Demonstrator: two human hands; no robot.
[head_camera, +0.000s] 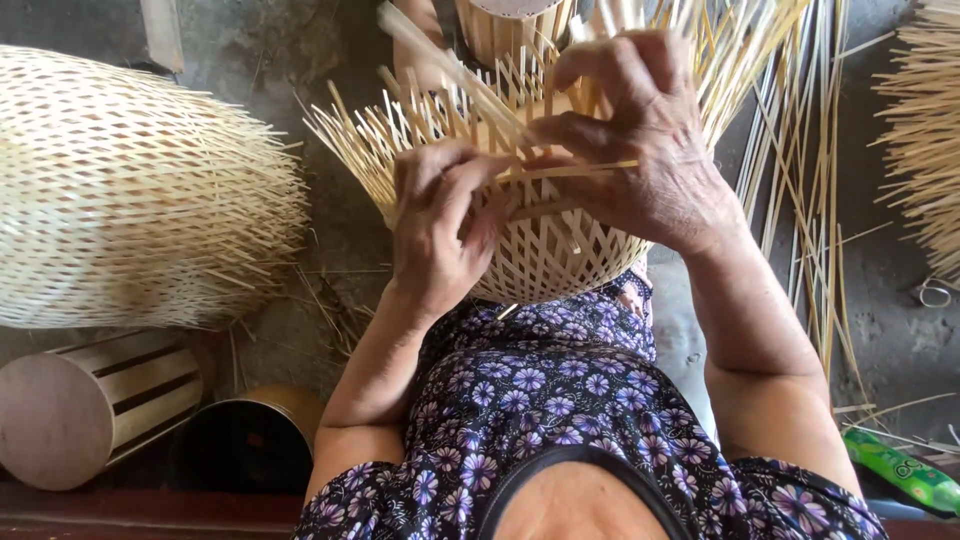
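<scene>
- Half-woven bamboo basket (540, 250): rests in the lap against the floral dress (540, 400), loose strip ends fanning up and away from the body; directly under both hands.
- Left hand (440, 225): on the near wall, fingers curled, pinching a strip end.
- Right hand (640, 140): higher, farther out, fingers closed on a horizontal bamboo strip (575, 170) lying crosswise.
- Finished woven basket (130, 190): far left, on its side.
- Slatted wooden cylinder (90, 405): lower left.
- Green packet (905, 470): lower right, printed label unreadable.
</scene>
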